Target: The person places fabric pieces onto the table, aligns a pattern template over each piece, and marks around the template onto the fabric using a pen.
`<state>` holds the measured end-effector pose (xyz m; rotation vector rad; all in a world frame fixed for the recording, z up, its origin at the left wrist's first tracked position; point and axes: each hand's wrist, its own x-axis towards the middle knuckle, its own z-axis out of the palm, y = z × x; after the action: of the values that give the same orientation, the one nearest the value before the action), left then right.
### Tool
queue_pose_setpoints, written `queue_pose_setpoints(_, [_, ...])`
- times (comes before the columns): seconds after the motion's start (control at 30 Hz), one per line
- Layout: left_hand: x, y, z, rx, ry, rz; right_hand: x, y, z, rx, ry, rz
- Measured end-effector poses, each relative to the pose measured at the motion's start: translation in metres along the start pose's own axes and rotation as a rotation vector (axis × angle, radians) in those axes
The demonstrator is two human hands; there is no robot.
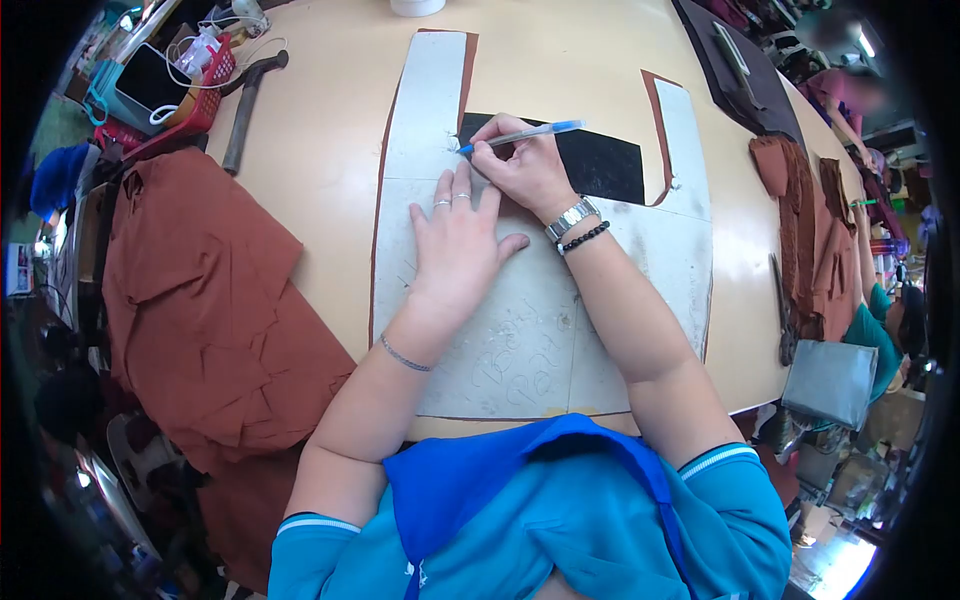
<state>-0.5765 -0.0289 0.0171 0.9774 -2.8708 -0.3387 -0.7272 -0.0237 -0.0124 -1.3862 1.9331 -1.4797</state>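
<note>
My right hand point(525, 165) is closed round a blue pen point(550, 129), its tip down near the inner edge of a large white pattern template point(640, 290). Flat on the template, with fingers spread, lies my left hand point(455, 235), just below the pen tip. Reddish-brown fabric point(469, 70) shows from beneath the template along its edges. A black rectangular piece point(605, 168) lies in the template's cut-out, partly hidden by my right hand. Handwriting in pencil or pen marks the template's lower part.
Reddish-brown fabric point(200, 300) is heaped at the left table edge. Near it are a hammer point(245, 115) and a red basket point(205, 105) with a phone-like device point(155, 80). Scissors point(782, 310), more brown fabric point(825, 250) and a dark folder-like item point(745, 80) lie right. People sit beyond.
</note>
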Motion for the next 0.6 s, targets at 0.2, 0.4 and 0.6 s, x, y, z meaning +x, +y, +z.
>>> queue_pose_setpoints(0.2, [0.000,0.000,0.002,-0.007,0.004,0.001,0.000,0.004,0.001,-0.032,0.020,-0.031])
queue_pose_setpoints(0.4, [0.001,0.000,0.001,0.000,-0.023,-0.016,0.002,0.009,0.002,0.015,-0.039,-0.051])
queue_pose_setpoints(0.6, [-0.003,0.001,0.001,-0.035,0.015,0.023,-0.020,0.001,-0.059,0.264,0.184,0.109])
